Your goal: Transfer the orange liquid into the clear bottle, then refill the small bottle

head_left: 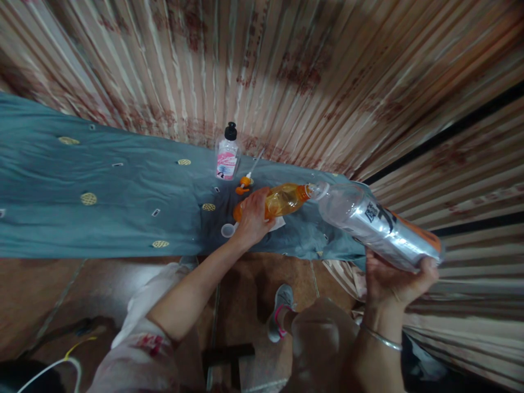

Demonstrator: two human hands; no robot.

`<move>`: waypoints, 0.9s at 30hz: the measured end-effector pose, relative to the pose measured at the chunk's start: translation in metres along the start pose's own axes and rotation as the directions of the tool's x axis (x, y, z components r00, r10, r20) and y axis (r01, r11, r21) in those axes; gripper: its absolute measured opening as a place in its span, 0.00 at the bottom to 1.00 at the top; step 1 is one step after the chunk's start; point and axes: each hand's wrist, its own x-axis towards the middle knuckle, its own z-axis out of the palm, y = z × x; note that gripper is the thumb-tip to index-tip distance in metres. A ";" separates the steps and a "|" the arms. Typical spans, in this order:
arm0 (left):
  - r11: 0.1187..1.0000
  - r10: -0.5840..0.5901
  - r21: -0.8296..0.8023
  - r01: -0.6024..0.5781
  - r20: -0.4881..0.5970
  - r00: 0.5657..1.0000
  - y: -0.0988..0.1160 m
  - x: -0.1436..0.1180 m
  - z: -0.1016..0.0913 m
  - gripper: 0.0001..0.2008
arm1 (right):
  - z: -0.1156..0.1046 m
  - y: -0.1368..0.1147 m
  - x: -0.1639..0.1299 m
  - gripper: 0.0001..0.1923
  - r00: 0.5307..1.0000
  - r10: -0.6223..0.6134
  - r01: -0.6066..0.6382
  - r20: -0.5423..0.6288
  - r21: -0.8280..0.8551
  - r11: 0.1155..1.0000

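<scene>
- Over the cloth-covered counter (123, 185): orange bottle (286, 200) tilted, uncapped neck pointing right; can't tell if its base touches the cloth.
- Left hand (254, 217): fingers wrapped around the orange bottle's lower body.
- Right hand (401, 278): grips the large clear bottle (380, 226) near its base, thumb at the base end, other fingers mostly hidden behind it.
- Clear bottle slants, neck toward the orange one; mouths look to be meeting, exact contact too blurry to call.
- Pump head (243, 184) lies loose just beyond the left hand; black-capped bottle (226, 158) behind it.
- Step in hand, my read: pouring between bottles; flow direction unclear.
- Next move calls for mouths aligned, steady grip, small tilt changes; misalignment could spill.
</scene>
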 end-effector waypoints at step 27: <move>1.000 0.011 -0.024 -0.011 0.016 1.000 0.004 0.000 -0.004 0.34 | 0.005 -0.001 -0.003 0.29 0.999 -0.020 0.019 0.038 0.026 0.999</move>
